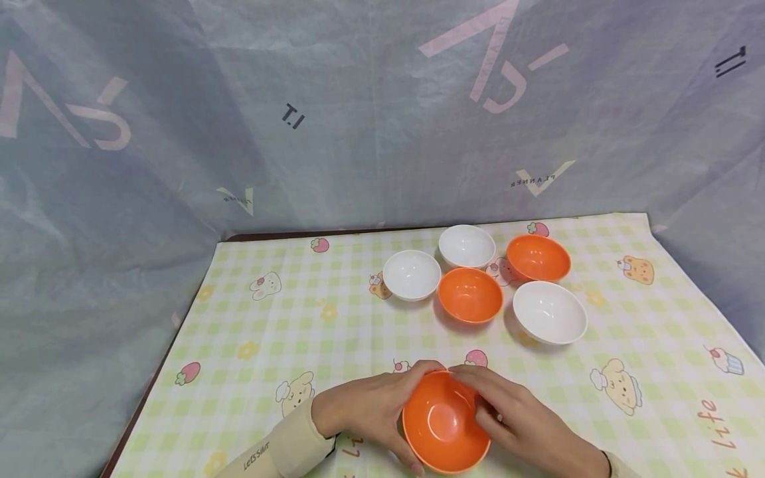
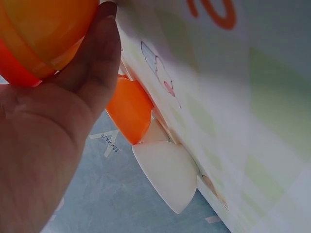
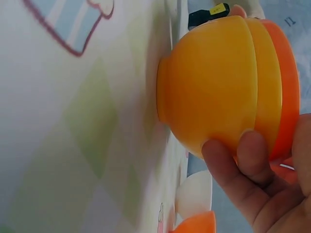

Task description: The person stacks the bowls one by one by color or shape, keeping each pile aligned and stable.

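Note:
A nested stack of bowls stands on the table near its front edge, with an orange bowl [image 1: 447, 419] on top. Beneath its rim, in the right wrist view, show two yellow bowls [image 3: 214, 73], one inside the other. My left hand [image 1: 379, 408] holds the stack from the left, fingers at the far side and thumb at the near side. From the right, my right hand [image 1: 520, 421] grips it, with fingertips [image 3: 252, 141] against the outer yellow wall. The right hand's thumb lies by the orange rim. The stack is upright.
Beyond the hands stand three white bowls, at left [image 1: 412, 275], back [image 1: 467, 246] and right [image 1: 550, 313]. Two orange bowls, one in the middle [image 1: 470, 296] and one at back right [image 1: 538, 258], stand among them. A checked cloth [image 1: 239, 385] covers the table; a grey-blue curtain [image 1: 358, 166] hangs behind.

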The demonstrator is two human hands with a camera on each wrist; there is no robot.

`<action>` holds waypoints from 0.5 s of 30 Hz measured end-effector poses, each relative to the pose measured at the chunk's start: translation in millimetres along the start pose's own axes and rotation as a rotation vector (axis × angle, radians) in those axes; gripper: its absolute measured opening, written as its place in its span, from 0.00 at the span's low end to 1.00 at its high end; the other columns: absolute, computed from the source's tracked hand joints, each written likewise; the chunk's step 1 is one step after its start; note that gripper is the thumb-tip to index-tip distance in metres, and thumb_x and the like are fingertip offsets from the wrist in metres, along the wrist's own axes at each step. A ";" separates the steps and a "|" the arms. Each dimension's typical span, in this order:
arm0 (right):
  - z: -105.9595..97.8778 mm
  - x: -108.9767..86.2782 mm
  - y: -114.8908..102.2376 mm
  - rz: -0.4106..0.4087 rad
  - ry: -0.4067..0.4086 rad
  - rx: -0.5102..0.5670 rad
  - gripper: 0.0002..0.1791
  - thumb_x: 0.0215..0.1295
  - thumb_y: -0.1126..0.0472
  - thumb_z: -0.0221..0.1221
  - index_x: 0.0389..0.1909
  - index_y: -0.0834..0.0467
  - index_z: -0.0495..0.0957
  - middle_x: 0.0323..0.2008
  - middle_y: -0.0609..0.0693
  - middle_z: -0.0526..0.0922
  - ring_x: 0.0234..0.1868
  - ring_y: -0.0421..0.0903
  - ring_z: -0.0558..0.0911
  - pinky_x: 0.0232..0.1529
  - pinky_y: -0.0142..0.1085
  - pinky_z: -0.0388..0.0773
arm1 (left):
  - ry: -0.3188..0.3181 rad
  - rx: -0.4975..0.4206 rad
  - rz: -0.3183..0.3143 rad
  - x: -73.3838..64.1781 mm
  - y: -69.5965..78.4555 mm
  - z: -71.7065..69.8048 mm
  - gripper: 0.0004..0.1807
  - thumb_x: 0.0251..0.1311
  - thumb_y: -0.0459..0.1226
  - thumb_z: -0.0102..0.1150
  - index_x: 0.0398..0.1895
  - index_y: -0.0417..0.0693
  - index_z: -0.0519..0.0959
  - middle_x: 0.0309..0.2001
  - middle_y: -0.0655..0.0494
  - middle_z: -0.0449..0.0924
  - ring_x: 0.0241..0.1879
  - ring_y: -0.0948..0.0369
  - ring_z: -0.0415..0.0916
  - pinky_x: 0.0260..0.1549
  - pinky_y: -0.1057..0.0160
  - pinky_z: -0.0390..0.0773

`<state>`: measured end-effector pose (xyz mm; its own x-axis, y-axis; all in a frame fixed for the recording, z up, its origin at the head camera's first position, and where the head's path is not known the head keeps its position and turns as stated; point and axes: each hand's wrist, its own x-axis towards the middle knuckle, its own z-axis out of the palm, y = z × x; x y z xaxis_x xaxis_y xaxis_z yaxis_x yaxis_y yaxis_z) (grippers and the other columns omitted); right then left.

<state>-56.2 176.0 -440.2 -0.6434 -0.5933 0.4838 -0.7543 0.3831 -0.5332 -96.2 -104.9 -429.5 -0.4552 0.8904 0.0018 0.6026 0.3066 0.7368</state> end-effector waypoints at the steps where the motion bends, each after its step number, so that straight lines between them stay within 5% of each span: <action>1: 0.0 0.2 0.0 0.002 -0.001 0.000 0.36 0.60 0.79 0.63 0.69 0.55 0.77 0.62 0.46 0.83 0.61 0.44 0.82 0.69 0.20 0.65 | -0.001 -0.001 0.000 0.1 -0.3 0.0 0.67 0.44 0.53 0.89 0.79 0.61 0.47 0.68 0.65 0.72 0.64 0.72 0.73 0.67 0.70 0.70; 8: -3.3 0.6 1.2 0.083 -0.082 0.027 0.34 0.67 0.75 0.62 0.71 0.49 0.75 0.64 0.39 0.81 0.62 0.40 0.81 0.68 0.23 0.68 | -0.013 -0.017 -0.017 0.2 -1.9 -0.6 0.67 0.44 0.52 0.90 0.79 0.61 0.47 0.68 0.65 0.72 0.63 0.72 0.73 0.67 0.70 0.71; 15: -33.3 8.3 5.8 0.030 -0.050 -0.037 0.31 0.71 0.69 0.65 0.74 0.53 0.74 0.67 0.51 0.79 0.36 0.29 0.79 0.36 0.20 0.76 | -0.003 -0.062 0.001 0.5 -1.9 0.6 0.66 0.44 0.48 0.90 0.79 0.58 0.50 0.69 0.65 0.72 0.65 0.72 0.72 0.67 0.68 0.71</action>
<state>-70.3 196.9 -416.2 -0.6588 -0.6156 0.4325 -0.7400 0.4264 -0.5202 -97.1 -104.8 -431.3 -0.4525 0.8918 0.0002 0.5615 0.2847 0.7770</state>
